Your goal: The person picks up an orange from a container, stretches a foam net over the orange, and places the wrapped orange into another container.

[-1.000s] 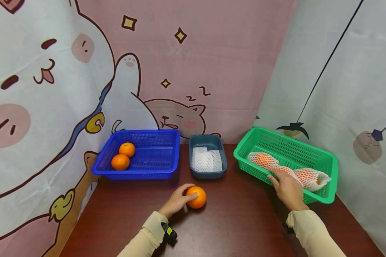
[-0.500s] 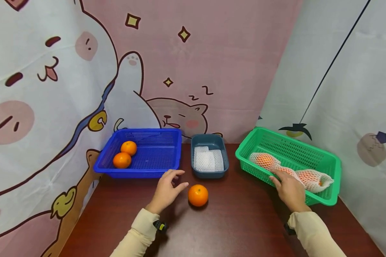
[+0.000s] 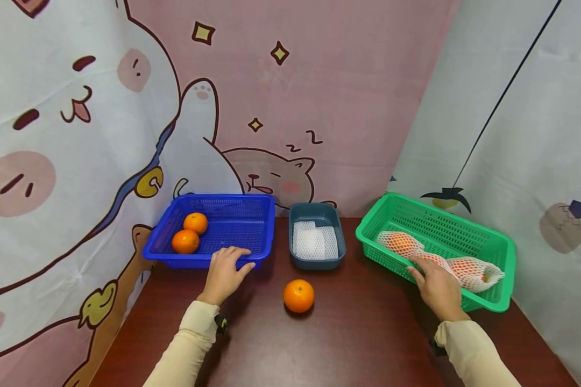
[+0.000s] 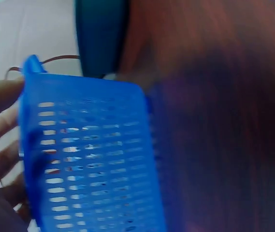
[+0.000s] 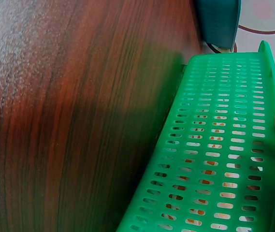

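Note:
In the head view my left hand point(image 3: 224, 274) is at the front rim of the blue basket point(image 3: 232, 260). Its loosely bent fingers reach over the rim, and the thumb is spread to the right. Two oranges point(image 3: 185, 241) lie in the basket's left part. A single orange point(image 3: 298, 296) rests on the table, apart from both hands. On the right, my right hand point(image 3: 438, 287) holds the front rim of the green basket point(image 3: 445, 217), thumb at the rim and fingers inside. Oranges in white foam nets point(image 3: 469, 269) lie under and beside those fingers, the middle one partly hidden.
Between the two baskets stands a dark teal tray point(image 3: 317, 264) with white foam nets point(image 3: 312, 242) in it. A brown wooden table point(image 3: 348, 344) carries everything. A printed cloth point(image 3: 353, 107) hangs right behind the containers.
My left hand has let go of the orange on the table and moved left to the blue basket's front rim. My right hand stays at the green basket.

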`<state>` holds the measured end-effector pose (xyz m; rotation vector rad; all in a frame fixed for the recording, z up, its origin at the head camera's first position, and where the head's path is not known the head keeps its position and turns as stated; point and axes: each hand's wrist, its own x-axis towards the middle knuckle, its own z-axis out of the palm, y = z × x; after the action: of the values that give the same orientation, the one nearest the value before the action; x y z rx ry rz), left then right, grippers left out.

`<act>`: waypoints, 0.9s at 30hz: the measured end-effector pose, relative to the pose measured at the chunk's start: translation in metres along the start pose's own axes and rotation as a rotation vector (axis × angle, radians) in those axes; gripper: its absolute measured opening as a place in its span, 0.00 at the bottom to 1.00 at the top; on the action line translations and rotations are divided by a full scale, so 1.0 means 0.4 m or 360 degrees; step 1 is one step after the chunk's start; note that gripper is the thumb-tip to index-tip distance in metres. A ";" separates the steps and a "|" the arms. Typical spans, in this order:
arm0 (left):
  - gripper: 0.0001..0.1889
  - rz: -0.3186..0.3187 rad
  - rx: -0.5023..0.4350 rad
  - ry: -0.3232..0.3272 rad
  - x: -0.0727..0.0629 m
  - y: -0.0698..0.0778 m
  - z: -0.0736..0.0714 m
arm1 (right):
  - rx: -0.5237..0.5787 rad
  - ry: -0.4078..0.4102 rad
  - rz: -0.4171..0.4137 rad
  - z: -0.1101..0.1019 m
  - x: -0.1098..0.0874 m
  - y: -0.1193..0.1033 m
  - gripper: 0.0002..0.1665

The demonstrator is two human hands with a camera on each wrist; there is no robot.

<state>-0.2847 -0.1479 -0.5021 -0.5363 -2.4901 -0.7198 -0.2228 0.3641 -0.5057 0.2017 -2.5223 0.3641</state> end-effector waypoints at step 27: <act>0.13 0.0109 -0.0087 0.0053 -0.001 -0.047 0.047 | 0.0487 0.0224 -0.0066 0.036 0.144 -0.156 0.26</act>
<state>-0.3000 -0.1519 -0.5235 -0.6213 -2.4149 -0.7658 -0.2639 0.2969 -0.4711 0.3335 -2.3108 0.7216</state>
